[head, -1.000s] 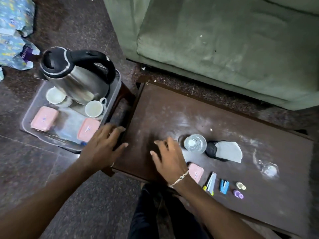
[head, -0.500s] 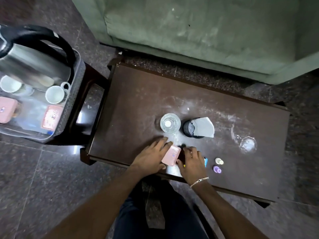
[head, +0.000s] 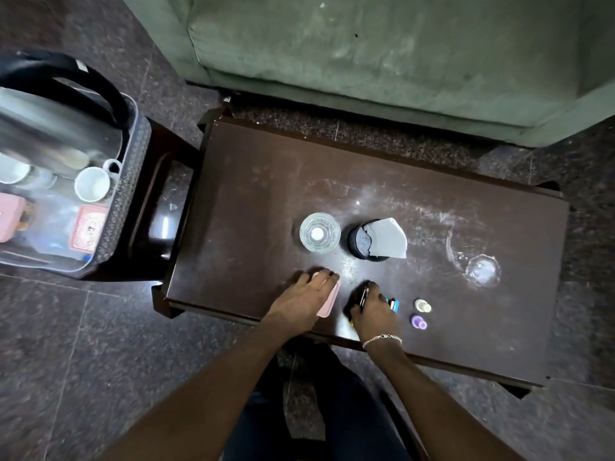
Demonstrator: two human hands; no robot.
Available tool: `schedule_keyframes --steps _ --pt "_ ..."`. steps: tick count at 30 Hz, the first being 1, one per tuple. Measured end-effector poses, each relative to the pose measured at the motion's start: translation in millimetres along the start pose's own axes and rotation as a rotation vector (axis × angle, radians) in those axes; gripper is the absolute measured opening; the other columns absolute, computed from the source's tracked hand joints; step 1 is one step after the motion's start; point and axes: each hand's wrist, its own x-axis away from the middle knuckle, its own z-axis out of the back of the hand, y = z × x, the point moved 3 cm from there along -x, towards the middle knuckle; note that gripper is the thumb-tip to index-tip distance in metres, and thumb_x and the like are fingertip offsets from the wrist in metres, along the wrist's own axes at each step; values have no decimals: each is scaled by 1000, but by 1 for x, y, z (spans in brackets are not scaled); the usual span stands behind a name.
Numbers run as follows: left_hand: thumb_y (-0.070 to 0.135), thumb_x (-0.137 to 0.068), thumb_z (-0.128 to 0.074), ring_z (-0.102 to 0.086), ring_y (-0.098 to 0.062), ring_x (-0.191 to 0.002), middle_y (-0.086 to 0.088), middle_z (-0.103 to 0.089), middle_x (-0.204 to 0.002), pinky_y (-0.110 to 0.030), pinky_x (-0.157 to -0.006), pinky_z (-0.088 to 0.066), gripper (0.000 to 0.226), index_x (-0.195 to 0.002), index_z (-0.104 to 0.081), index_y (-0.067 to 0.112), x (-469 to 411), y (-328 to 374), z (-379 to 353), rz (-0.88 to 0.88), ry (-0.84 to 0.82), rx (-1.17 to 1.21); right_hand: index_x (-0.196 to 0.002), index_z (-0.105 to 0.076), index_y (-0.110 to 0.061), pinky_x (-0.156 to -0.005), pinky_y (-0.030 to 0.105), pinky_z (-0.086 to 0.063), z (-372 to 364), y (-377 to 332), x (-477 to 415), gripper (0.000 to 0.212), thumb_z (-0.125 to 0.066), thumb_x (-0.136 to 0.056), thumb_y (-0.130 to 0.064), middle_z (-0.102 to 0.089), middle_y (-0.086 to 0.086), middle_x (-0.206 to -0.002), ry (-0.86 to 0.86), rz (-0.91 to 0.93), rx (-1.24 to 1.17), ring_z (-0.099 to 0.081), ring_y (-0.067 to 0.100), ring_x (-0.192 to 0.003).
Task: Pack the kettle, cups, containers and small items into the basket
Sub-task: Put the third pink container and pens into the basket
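My left hand (head: 298, 302) lies over a small pink container (head: 327, 306) near the front edge of the dark table (head: 253, 194), fingers curled on it. Beside it, my right hand (head: 374, 309) closes on small stick-shaped items; a blue one (head: 394, 304) pokes out at its right. A cream bottle (head: 422, 306) and a purple bottle (head: 418, 322) stand further right. The grey basket (head: 133, 181) at the left holds the steel kettle (head: 50, 128), a white cup (head: 93, 184) and another pink container (head: 88, 227).
Behind my hands stand a clear glass (head: 319, 232) and a black jar (head: 361, 242) with grey paper (head: 389, 239) over it. A clear glass piece (head: 482, 271) lies at the right. A green sofa (head: 382, 54) is behind the table. The basket rests on a dark stool (head: 166, 181).
My left hand came from the basket side to the pink container and now covers it. My right hand shifted right and closed over the small items. The view swung right.
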Motion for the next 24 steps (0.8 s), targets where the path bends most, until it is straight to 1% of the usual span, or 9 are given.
schedule_keyframes --steps 4,8,11,13,14,16,18,21,24 --pt "14 -77 -78 -47 -34 -129 -6 -25 -165 -44 -113 -43 102 -161 -20 17 19 -18 10 3 23 -4 -132 -44 -9 -80 42 -47 5 -5 7 50 -60 -85 -16 -67 19 -109 9 22 1 -63 40 -101" --pt "13 -77 -78 -48 -31 -125 -7 -27 -167 -38 -113 -43 101 -162 -22 16 56 -44 34 8 78 22 -132 -46 -14 -76 42 -49 16 -39 27 53 -64 -83 -20 -71 18 -104 48 118 -17 -67 40 -94" --pt "14 -72 -82 -50 -29 -126 -10 -36 -163 -33 -109 -41 100 -158 -32 13 88 -69 67 11 205 34 -135 -49 -18 -69 42 -51 25 -84 43 60 -70 -79 -23 -72 17 -103 61 172 -83 -68 40 -89" --pt "17 -63 -88 -46 -23 -127 -10 -46 -155 -27 -105 -37 102 -153 -40 12 116 -93 95 22 311 23 -135 -51 -20 -68 41 -53 28 -124 51 61 -73 -79 -23 -73 16 -100 66 226 -150 -69 39 -88" --pt "17 -61 -89 -44 -22 -128 -10 -47 -154 -25 -105 -34 104 -152 -40 11 130 -106 108 38 342 30 -135 -52 -21 -69 40 -53 29 -145 54 60 -73 -79 -25 -73 14 -98 60 254 -175 -69 38 -88" --pt "14 -62 -87 -44 -25 -132 -11 -43 -157 -27 -109 -33 104 -154 -37 12 158 -136 133 75 376 58 -135 -50 -28 -71 38 -54 30 -188 62 60 -72 -79 -30 -74 6 -96 43 310 -216 -69 33 -89" --pt "14 -68 -84 -45 -30 -137 -13 -40 -159 -33 -111 -38 101 -155 -34 13 187 -171 155 124 412 67 -134 -49 -33 -72 38 -55 30 -232 68 60 -71 -78 -33 -73 1 -93 41 368 -266 -70 30 -87" --pt "16 -81 -79 -44 -34 -143 -13 -34 -161 -43 -112 -46 91 -158 -30 19 228 -225 181 245 445 91 -133 -52 -27 -71 39 -54 28 -296 76 61 -74 -76 -27 -72 3 -88 67 470 -346 -69 31 -84" --pt "12 -75 -88 -51 -40 -137 -19 -35 -160 -49 -107 -51 98 -158 -35 16 263 -278 197 361 392 49 -128 -48 -31 -69 35 -52 22 -360 83 58 -72 -75 -28 -72 3 -86 47 535 -420 -68 30 -82"
